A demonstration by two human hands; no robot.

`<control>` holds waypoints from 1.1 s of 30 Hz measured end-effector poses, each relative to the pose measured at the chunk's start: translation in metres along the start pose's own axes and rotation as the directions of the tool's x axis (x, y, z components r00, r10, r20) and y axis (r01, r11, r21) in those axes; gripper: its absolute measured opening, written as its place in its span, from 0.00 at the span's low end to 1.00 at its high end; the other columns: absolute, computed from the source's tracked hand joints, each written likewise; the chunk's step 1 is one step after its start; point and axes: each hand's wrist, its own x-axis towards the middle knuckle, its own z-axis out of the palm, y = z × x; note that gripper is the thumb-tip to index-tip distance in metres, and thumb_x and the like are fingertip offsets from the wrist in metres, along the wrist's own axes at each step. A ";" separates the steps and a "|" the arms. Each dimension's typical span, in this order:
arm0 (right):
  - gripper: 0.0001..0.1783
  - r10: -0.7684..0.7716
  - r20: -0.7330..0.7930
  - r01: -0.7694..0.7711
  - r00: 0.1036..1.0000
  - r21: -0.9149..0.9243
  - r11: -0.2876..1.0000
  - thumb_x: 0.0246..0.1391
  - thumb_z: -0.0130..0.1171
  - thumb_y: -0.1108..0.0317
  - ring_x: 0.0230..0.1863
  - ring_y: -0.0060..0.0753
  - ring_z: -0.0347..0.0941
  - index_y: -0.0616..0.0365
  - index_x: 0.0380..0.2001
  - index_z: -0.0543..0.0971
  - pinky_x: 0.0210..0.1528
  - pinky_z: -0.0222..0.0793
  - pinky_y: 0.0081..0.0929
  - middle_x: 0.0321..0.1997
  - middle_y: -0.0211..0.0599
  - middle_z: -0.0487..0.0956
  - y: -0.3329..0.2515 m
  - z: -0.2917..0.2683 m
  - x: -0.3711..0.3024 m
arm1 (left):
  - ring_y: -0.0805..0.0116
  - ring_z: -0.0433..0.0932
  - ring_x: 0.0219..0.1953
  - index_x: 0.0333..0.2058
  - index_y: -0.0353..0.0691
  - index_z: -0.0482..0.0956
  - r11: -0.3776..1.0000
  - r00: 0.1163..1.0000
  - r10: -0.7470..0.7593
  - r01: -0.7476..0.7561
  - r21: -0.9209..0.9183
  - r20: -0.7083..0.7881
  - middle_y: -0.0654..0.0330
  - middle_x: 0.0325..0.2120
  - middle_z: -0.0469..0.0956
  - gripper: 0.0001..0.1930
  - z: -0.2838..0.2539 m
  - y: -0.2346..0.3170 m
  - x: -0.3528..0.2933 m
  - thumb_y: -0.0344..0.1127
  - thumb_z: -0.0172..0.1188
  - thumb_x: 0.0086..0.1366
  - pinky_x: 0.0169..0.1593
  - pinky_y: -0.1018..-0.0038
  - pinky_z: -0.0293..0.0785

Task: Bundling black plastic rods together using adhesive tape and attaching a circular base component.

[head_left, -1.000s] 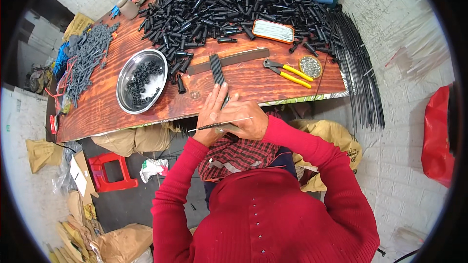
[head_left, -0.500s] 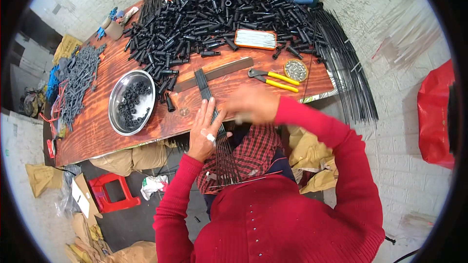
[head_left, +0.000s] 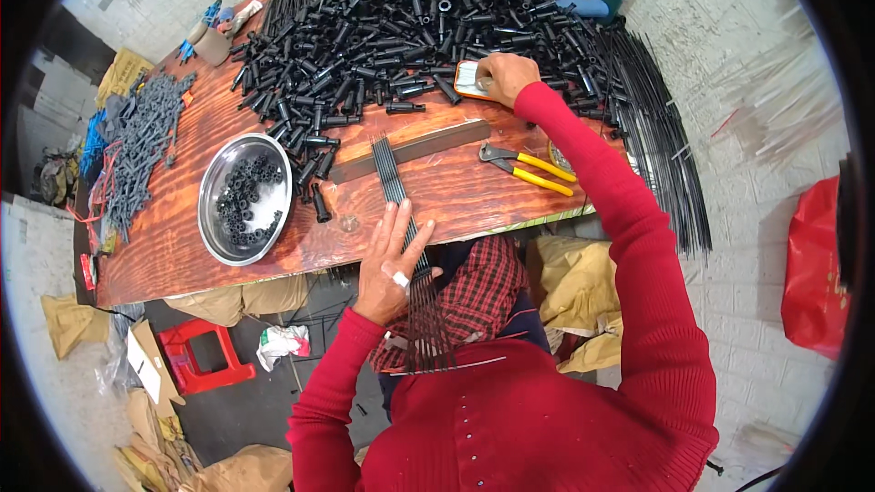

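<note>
My left hand [head_left: 387,278] lies flat across a row of thin black rods [head_left: 389,175], its fingers stretched out and a bit of white tape on it. The far ends of the rods rest over a dark bar [head_left: 448,140]; their near ends reach past the table edge over my lap. Farther off to the right, my right hand [head_left: 503,78] has its fingers bent down into an orange-rimmed tray [head_left: 468,94] of thin white pieces. Its fingertips look closed, but what they hold, if anything, is hidden. Yellow-handled pliers [head_left: 529,169] lie nearer to me.
A large heap of black plastic tubes [head_left: 365,46] covers the back of the wooden table [head_left: 173,228]. At left are a metal bowl [head_left: 208,228] of small black rings and a pile of grey parts [head_left: 150,141]. Long black rods [head_left: 670,146] hang over the right edge.
My right hand has gone from beside the rods, forward and right, to the orange-rimmed tray. My left hand still lies on the rods, its fingers a little more spread.
</note>
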 end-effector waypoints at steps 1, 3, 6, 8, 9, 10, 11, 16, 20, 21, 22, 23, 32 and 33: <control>0.09 0.030 0.010 -0.031 0.999 0.049 0.998 0.48 0.62 0.61 0.40 0.44 0.81 0.46 0.32 0.86 0.43 0.76 0.43 0.36 0.37 0.84 0.002 0.000 0.000 | 0.42 0.54 0.70 0.63 0.51 0.70 1.000 1.000 -0.006 0.006 -0.014 0.003 0.47 0.69 0.55 0.38 -0.002 0.001 0.001 0.51 0.68 0.54 0.68 0.52 0.57; 0.09 0.060 0.021 -0.062 0.998 0.094 0.994 0.48 0.62 0.60 0.39 0.43 0.81 0.45 0.32 0.86 0.42 0.76 0.42 0.35 0.36 0.85 0.005 -0.003 0.001 | 0.42 0.54 0.70 0.63 0.51 0.70 1.000 1.000 -0.011 0.011 -0.030 0.003 0.47 0.69 0.55 0.37 -0.001 0.000 0.002 0.51 0.67 0.54 0.68 0.52 0.57; 0.09 0.116 0.051 -0.121 0.992 0.134 0.984 0.48 0.63 0.59 0.39 0.41 0.81 0.42 0.33 0.87 0.42 0.76 0.40 0.36 0.33 0.85 0.010 -0.005 0.000 | 0.42 0.54 0.70 0.63 0.50 0.70 0.999 1.000 -0.022 0.022 -0.030 0.016 0.47 0.69 0.55 0.38 0.001 -0.001 0.002 0.51 0.67 0.54 0.68 0.52 0.56; 0.09 0.130 0.047 -0.136 0.990 0.159 0.978 0.48 0.64 0.57 0.38 0.40 0.81 0.40 0.33 0.88 0.42 0.76 0.39 0.35 0.32 0.85 0.011 -0.006 0.000 | 0.42 0.54 0.70 0.63 0.49 0.70 0.999 1.000 -0.021 0.021 -0.033 0.019 0.47 0.69 0.55 0.38 -0.001 -0.001 0.002 0.51 0.68 0.54 0.68 0.53 0.56; 0.09 0.129 0.048 -0.135 0.990 0.159 0.978 0.48 0.64 0.57 0.38 0.40 0.81 0.40 0.33 0.88 0.42 0.76 0.39 0.35 0.32 0.85 0.011 -0.007 0.000 | 0.42 0.54 0.70 0.63 0.49 0.70 0.999 1.000 -0.023 0.023 -0.034 0.018 0.47 0.69 0.55 0.38 0.000 -0.001 0.002 0.51 0.68 0.54 0.68 0.53 0.56; 0.09 0.151 0.050 -0.157 0.987 0.174 0.972 0.48 0.64 0.58 0.38 0.40 0.81 0.40 0.33 0.88 0.42 0.76 0.39 0.35 0.32 0.85 0.012 -0.007 0.000 | 0.42 0.54 0.70 0.63 0.49 0.69 0.999 1.000 -0.023 0.023 -0.029 0.018 0.47 0.69 0.55 0.38 0.001 -0.001 0.001 0.51 0.68 0.54 0.68 0.52 0.56; 0.08 0.174 0.051 -0.180 0.983 0.189 0.965 0.49 0.64 0.58 0.38 0.40 0.81 0.40 0.33 0.88 0.42 0.76 0.39 0.34 0.32 0.85 0.012 -0.007 0.000 | 0.42 0.54 0.70 0.63 0.49 0.69 0.999 1.000 -0.022 0.022 -0.025 0.019 0.47 0.69 0.54 0.38 0.002 -0.001 0.001 0.51 0.68 0.54 0.68 0.52 0.56; 0.09 0.176 0.015 -0.176 0.984 0.143 0.974 0.51 0.62 0.58 0.39 0.42 0.81 0.40 0.36 0.87 0.43 0.75 0.40 0.36 0.33 0.85 0.016 -0.001 0.001 | 0.43 0.53 0.70 0.64 0.50 0.69 0.999 0.999 -0.022 0.023 -0.029 0.026 0.47 0.70 0.54 0.38 0.001 0.000 0.002 0.51 0.68 0.54 0.68 0.53 0.56; 0.11 0.117 -0.095 -0.095 0.989 0.207 0.974 0.55 0.59 0.57 0.42 0.44 0.79 0.42 0.39 0.84 0.45 0.73 0.40 0.39 0.35 0.84 0.013 -0.001 0.002 | 0.43 0.53 0.71 0.64 0.50 0.69 0.999 0.999 -0.029 0.029 -0.021 0.022 0.47 0.70 0.54 0.38 0.000 -0.001 0.001 0.51 0.67 0.55 0.68 0.53 0.56; 0.11 0.109 -0.090 -0.088 0.990 0.212 0.973 0.55 0.59 0.57 0.42 0.44 0.79 0.42 0.39 0.84 0.45 0.73 0.40 0.39 0.35 0.84 0.010 -0.003 0.001 | 0.43 0.53 0.71 0.64 0.50 0.69 0.999 0.999 -0.040 0.041 -0.019 0.022 0.47 0.70 0.54 0.38 -0.001 -0.001 0.000 0.51 0.67 0.55 0.68 0.53 0.56; 0.11 0.117 -0.104 -0.087 0.988 0.257 0.963 0.56 0.58 0.57 0.42 0.44 0.79 0.43 0.39 0.84 0.45 0.73 0.41 0.40 0.36 0.83 0.008 -0.007 0.001 | 0.43 0.53 0.70 0.64 0.50 0.69 0.999 0.999 -0.027 0.027 -0.017 0.020 0.47 0.69 0.55 0.37 -0.002 -0.001 0.000 0.52 0.66 0.56 0.68 0.54 0.57; 0.11 0.126 -0.119 -0.086 0.985 0.300 0.950 0.57 0.57 0.57 0.43 0.45 0.79 0.44 0.39 0.83 0.45 0.73 0.41 0.41 0.36 0.83 0.004 -0.013 0.000 | 0.43 0.54 0.70 0.64 0.49 0.68 1.000 1.000 -0.012 0.012 -0.015 0.016 0.46 0.69 0.55 0.36 -0.003 -0.001 0.001 0.53 0.64 0.58 0.68 0.54 0.57; 0.12 -0.025 0.082 -0.052 0.996 0.814 0.578 0.57 0.57 0.65 0.36 0.27 0.79 0.59 0.39 0.84 0.42 0.73 0.26 0.37 0.35 0.84 -0.067 -0.006 0.009 | 0.43 0.54 0.70 0.64 0.49 0.69 0.999 0.998 -0.032 0.032 0.007 0.048 0.46 0.69 0.56 0.36 -0.001 -0.005 -0.008 0.53 0.64 0.58 0.68 0.53 0.57; 0.12 -0.133 0.209 -0.101 0.969 0.822 0.560 0.58 0.56 0.67 0.42 0.25 0.76 0.60 0.42 0.82 0.46 0.72 0.27 0.42 0.34 0.82 -0.072 0.000 0.010 | 0.43 0.54 0.70 0.64 0.49 0.69 0.999 0.998 -0.031 0.032 -0.012 0.046 0.46 0.68 0.56 0.36 0.000 -0.004 -0.007 0.53 0.64 0.58 0.68 0.53 0.57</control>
